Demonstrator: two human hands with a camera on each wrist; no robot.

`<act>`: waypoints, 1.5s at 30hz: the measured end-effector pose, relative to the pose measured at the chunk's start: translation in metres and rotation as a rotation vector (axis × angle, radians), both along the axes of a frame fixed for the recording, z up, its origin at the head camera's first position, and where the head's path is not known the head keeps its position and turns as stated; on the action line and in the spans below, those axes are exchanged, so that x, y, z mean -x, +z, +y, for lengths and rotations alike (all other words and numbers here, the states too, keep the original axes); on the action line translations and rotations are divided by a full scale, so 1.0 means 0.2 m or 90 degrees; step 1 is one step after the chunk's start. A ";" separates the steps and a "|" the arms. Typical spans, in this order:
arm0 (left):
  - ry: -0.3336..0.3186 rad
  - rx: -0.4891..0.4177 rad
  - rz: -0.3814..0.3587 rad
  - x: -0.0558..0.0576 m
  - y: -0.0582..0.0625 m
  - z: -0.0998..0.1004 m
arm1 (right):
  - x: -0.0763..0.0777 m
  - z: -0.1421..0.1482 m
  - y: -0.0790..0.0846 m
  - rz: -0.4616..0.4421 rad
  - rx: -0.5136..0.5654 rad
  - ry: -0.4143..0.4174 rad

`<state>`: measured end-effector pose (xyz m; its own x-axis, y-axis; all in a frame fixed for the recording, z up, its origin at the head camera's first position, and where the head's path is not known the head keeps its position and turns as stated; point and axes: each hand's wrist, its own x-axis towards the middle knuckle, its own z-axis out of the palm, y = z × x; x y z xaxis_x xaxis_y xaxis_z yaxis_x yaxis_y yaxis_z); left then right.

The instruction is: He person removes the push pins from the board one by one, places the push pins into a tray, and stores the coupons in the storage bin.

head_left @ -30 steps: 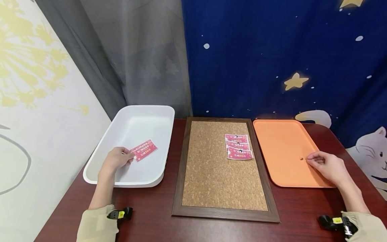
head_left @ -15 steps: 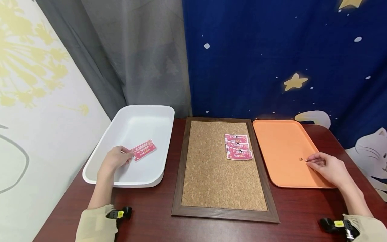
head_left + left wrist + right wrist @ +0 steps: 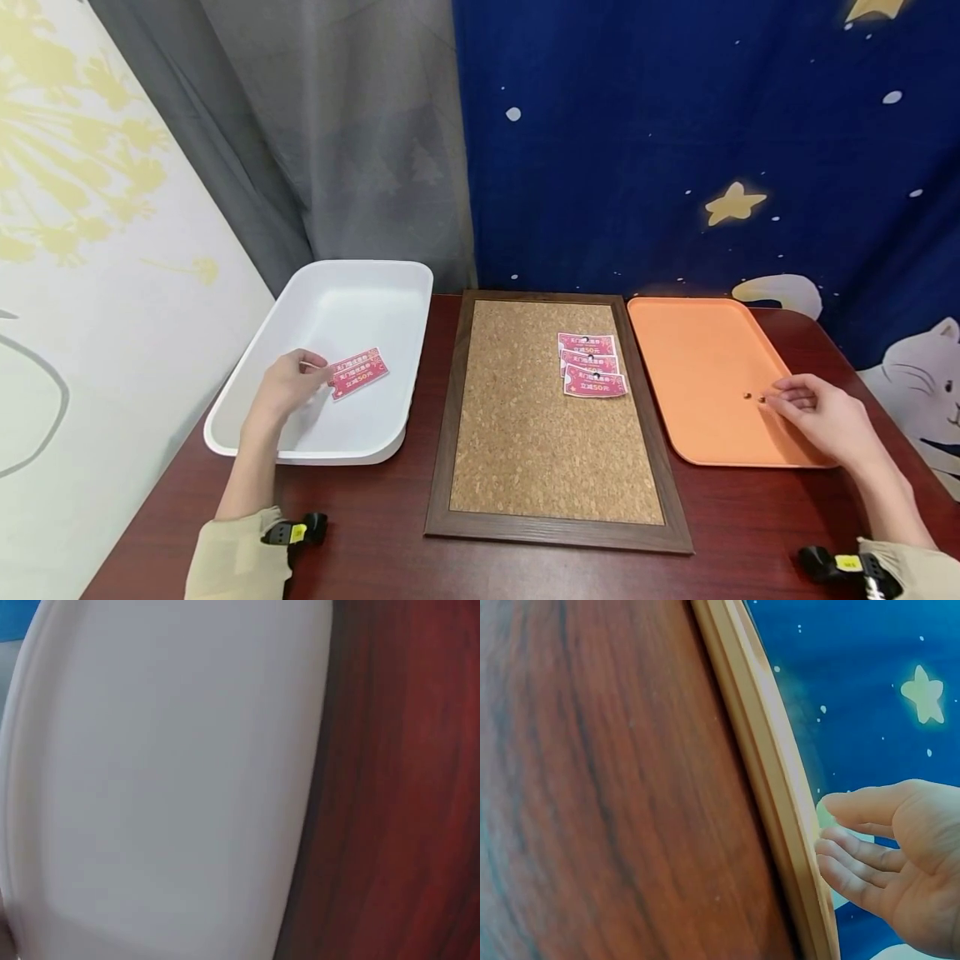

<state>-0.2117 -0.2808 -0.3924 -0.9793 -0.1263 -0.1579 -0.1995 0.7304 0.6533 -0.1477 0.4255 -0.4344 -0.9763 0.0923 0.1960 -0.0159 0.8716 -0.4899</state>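
Here we see the left hand [image 3: 288, 385] reaching over the deep white plastic tub with rounded corners [image 3: 352, 308], its grip pinching the left end of two overlapping pink paper coupons [image 3: 362, 377]; we cannot tell whether they touch the tub's floor. The right hand [image 3: 821, 417] is over the flat orange plastic tray [image 3: 693, 358], its grip loose, thumb and forefinger parted and bent, with nothing visible between them. Just beyond the thumb tip we find one small round brownish pin [image 3: 762, 399], and near it a matching second pin [image 3: 747, 396]. Between tub and tray, on the dark red wooden worktop [image 3: 375, 550], lies a brown-framed corkboard [image 3: 540, 450] bearing three overlapping pinned pink coupons [image 3: 592, 387] near its right edge.
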 end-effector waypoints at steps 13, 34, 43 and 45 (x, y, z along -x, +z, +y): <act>-0.039 -0.038 0.083 -0.02 0.09 0.13 | 0.02 -0.07 0.08 0.072 0.031 0.033; -0.149 -0.050 0.160 -0.04 0.17 0.47 | 0.05 -0.27 0.20 0.078 0.070 0.075; -0.203 -0.082 0.169 -0.03 0.16 0.60 | 0.08 -0.34 0.21 0.093 0.084 0.097; -0.213 -0.088 0.166 -0.03 0.16 0.63 | 0.08 -0.36 0.21 0.097 0.083 0.099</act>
